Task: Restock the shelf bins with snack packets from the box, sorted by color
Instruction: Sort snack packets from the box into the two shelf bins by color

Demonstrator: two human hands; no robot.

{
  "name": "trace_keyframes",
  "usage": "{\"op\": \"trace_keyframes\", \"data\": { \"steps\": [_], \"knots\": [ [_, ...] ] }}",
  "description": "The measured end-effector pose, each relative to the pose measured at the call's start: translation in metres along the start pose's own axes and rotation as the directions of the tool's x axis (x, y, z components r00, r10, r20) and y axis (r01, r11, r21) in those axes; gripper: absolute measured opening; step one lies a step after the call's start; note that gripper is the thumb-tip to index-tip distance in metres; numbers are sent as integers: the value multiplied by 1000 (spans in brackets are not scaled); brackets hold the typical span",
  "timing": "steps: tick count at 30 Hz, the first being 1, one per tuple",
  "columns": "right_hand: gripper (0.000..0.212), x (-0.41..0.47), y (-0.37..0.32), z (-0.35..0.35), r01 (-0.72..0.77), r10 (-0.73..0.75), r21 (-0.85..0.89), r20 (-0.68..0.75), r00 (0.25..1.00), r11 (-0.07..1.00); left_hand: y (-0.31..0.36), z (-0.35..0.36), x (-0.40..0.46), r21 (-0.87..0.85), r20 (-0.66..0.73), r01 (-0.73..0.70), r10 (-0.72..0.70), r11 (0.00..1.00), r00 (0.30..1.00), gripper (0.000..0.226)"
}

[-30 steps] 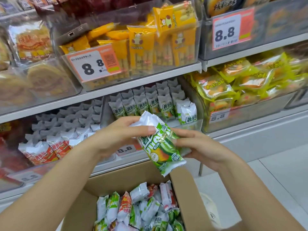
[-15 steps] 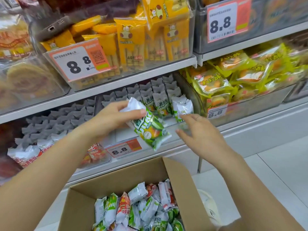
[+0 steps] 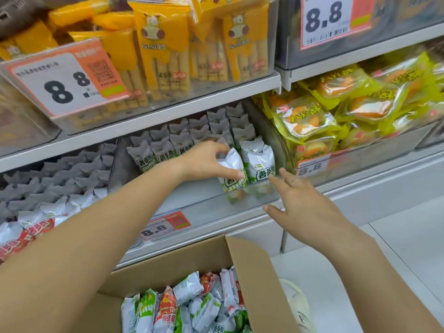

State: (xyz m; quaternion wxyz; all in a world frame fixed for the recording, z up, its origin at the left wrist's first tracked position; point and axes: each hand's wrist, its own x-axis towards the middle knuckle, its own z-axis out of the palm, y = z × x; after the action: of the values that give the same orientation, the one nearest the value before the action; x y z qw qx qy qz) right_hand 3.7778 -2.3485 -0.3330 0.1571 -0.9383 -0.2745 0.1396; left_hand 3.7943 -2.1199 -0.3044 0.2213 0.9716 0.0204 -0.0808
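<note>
Two hands are over the middle shelf. Far left of the grip, the red packets [image 3: 28, 230] fill a clear bin; their white lettering cannot be read with certainty. Above them a price card [image 3: 64, 78] reads "8.8" with a QR code, fronting yellow packs [image 3: 163, 44] printed with a cartoon cow and the word "Tuniu". Below the grip, a smaller price tag [image 3: 165, 225] on the shelf edge also reads "8.8".

The left hand [image 3: 206, 162] pinches the white top of a green packet [image 3: 234, 171], thumb in front and fingers curled behind. That packet stands upright inside the clear bin [image 3: 192, 203], at the front of the green rows, touching its neighbour on the right. Its label carries bold characters, part hidden by the thumb.

The right hand [image 3: 302, 207] is just right of the grip, fingers spread and holding nothing, fingertips at the bin's front corner; a ring shows on one finger.

Right of it, yellow-green packs [image 3: 305, 118] sit behind another "8.8" tag [image 3: 311, 165].

Beneath, the cardboard box [image 3: 252, 265] holds mixed green and red packets.

Against half a second before, the packet was tilted in the air before the bin; it is now inside, and the right hand has reached nearer the bin.
</note>
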Motion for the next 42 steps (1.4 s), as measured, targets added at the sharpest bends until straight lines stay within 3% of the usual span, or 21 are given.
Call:
{"op": "trace_keyframes", "data": {
  "steps": [2, 5, 7, 10, 15, 18, 20, 23, 25, 26, 28, 30, 35, 42],
  "knots": [
    [65, 1, 0, 1, 9, -9, 4, -2, 1000, 1000, 2, 8, 8, -51, 41, 12, -10, 999, 999, 69],
    [65, 3, -2, 2, 11, -11, 11, -8, 1000, 1000, 2, 19, 16, -34, -2, -34, 34, 999, 999, 44],
    [65, 4, -4, 2, 12, -12, 7, -4, 1000, 1000, 3, 25, 12, 28, -98, -87, 89, 996, 991, 65],
    [66, 4, -7, 4, 15, -15, 5, -3, 1000, 1000, -1, 34, 0, -95, -256, -57, 31, 994, 966, 76],
    [69, 2, -10, 7, 14, -14, -30, -7, 1000, 999, 2, 40, -2, -78, -159, -56, 43, 995, 986, 66],
    [69, 2, -10, 6, 13, -13, -28, -7, 1000, 1000, 4, 31, -1, -24, -204, -74, 68, 997, 977, 72],
    [68, 2, -9, 5, 14, -15, -21, -5, 1000, 1000, 5, 30, -11, -163, -282, -44, -4, 986, 959, 72],
    [68, 3, -8, 6, 16, -16, -9, -2, 1000, 1000, -4, 39, -27, -474, -359, 71, -266, 878, 895, 61],
    [68, 3, -9, 6, 13, -13, -11, -1, 1000, 1000, -10, 43, -31, -623, -249, 214, -450, 752, 858, 60],
    [68, 3, -9, 7, 14, -14, -13, -3, 1000, 1000, -12, 45, -32, -647, -156, 272, -473, 712, 867, 57],
    [69, 3, -9, 7, 13, -14, -18, -8, 1000, 1000, -8, 47, -30, -654, -9, 314, -422, 688, 906, 35],
    [69, 3, -9, 8, 11, -11, -25, -11, 1000, 1000, 1, 47, -23, -683, 39, 316, -399, 659, 916, 22],
    [68, 5, -11, 9, 8, -9, -24, -19, 1000, 1000, 4, 49, -15, -637, 3, 321, -414, 701, 910, 37],
    [66, 7, -15, 9, -1, 0, -31, -28, 1000, 1000, -1, 49, -18, -495, 140, 423, -411, 759, 901, 41]
  ]
}}
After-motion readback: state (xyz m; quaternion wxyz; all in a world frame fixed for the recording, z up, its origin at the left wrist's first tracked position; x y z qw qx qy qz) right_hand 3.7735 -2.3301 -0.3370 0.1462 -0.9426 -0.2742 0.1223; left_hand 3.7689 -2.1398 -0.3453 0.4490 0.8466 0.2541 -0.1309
